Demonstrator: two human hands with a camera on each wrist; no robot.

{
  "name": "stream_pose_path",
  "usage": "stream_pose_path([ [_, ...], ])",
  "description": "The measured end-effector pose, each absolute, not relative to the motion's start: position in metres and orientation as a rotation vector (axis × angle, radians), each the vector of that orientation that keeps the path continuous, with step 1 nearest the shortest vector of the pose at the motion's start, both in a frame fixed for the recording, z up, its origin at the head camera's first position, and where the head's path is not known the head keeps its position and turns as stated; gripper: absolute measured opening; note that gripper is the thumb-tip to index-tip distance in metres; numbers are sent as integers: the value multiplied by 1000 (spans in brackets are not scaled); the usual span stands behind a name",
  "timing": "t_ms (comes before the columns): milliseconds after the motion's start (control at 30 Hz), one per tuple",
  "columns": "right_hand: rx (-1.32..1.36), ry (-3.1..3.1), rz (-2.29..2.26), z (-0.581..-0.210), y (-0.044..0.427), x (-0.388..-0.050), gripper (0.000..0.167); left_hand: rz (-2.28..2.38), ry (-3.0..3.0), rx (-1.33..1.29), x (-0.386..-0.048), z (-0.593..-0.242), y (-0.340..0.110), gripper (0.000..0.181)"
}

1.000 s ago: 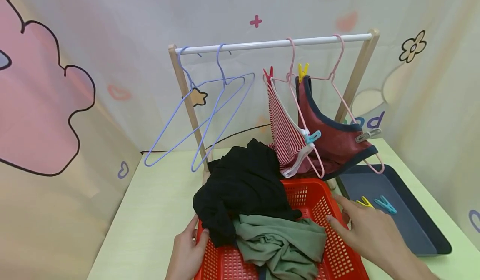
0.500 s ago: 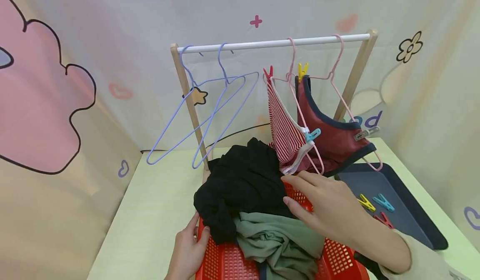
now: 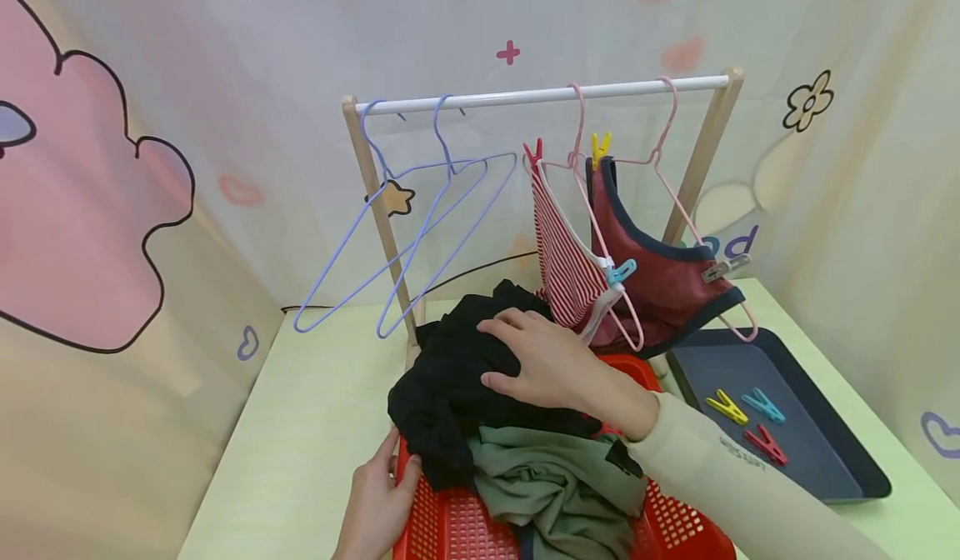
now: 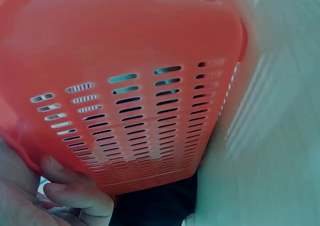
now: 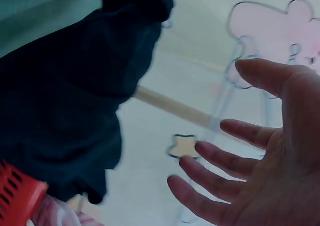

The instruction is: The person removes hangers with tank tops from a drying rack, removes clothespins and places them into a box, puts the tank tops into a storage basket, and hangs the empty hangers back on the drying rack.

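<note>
In the head view my left hand (image 3: 377, 497) grips the left rim of the red basket (image 3: 681, 517); the left wrist view has its curled fingers (image 4: 75, 191) at the basket's edge. Black cloth (image 3: 465, 377) lies heaped over the basket's far left part, with green cloth (image 3: 558, 481) in front of it. My right hand (image 3: 547, 364) is over the black cloth. The right wrist view shows that hand (image 5: 250, 161) with fingers spread, holding nothing, apart from the black cloth (image 5: 75, 81).
Behind the basket a rack's white rail (image 3: 495, 99) carries two blue hangers (image 3: 341, 247) and two pink ones, with a striped garment (image 3: 562, 252) and a dark red one (image 3: 652, 281) clipped on. A dark tray (image 3: 825, 452) at right holds several clothespins (image 3: 765, 406).
My right hand has moved left from the basket's right rim to above the black cloth. My left hand stays at the left rim. The view has shifted slightly.
</note>
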State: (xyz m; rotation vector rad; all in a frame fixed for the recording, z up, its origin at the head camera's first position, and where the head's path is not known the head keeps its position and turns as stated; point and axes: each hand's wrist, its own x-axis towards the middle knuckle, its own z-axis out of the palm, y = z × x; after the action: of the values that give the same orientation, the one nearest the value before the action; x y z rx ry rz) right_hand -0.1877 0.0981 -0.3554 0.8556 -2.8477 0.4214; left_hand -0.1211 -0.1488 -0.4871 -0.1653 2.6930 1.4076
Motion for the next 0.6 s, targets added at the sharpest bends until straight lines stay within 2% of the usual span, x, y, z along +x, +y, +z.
stream_pose_path([
  [333,760,-3094,338,-384,53,-238,81,1417,2657,-204,-121,-488,-150,62],
  [600,625,-3172,278,-399,37,-271,93,1423,2621,-216,-121,-486,-150,64],
])
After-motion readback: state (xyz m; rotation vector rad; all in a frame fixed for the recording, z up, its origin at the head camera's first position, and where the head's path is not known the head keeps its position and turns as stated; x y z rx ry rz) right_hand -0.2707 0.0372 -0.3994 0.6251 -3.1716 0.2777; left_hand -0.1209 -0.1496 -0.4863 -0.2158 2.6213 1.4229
